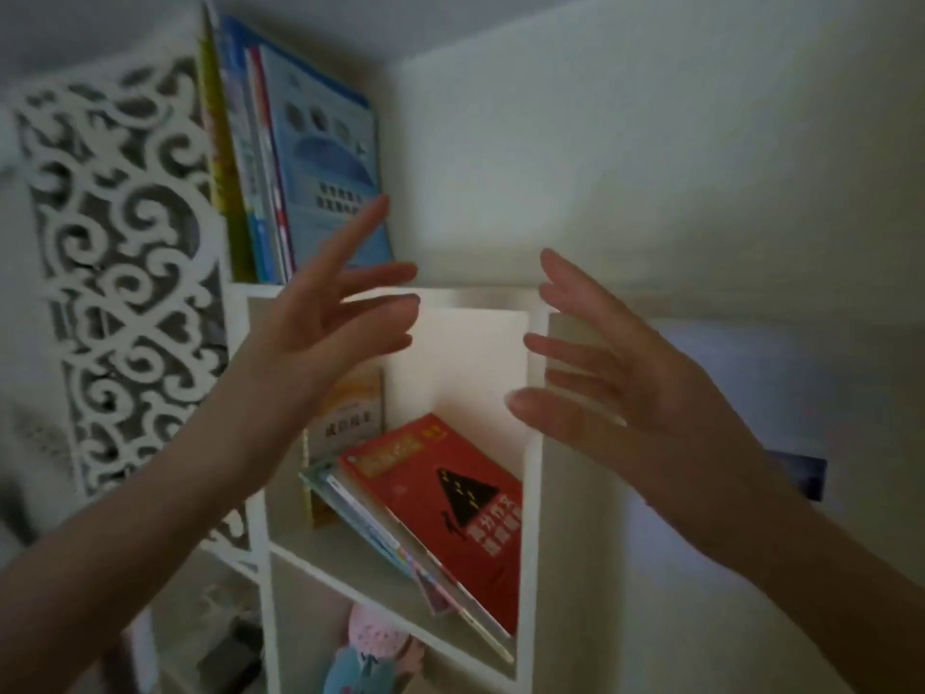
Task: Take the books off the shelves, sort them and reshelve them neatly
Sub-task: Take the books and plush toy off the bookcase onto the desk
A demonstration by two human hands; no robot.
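Note:
A row of thin blue books [320,157] stands leaning on the top shelf [450,278] of a white bookcase. In the compartment below, a red book [450,513] slants over several thin books [370,528], with a pale orange book [350,413] upright behind them. My left hand [320,313] is raised in front of the blue books, fingers spread and straight, holding nothing. My right hand [610,373] hovers at the bookcase's right side panel, fingers spread, empty. The two palms face each other.
A white carved fretwork panel [125,273] forms the bookcase's left side. A white wall [650,142] lies behind and to the right. A pink and blue soft item [370,648] sits on a lower shelf. A dark object [801,473] shows past my right wrist.

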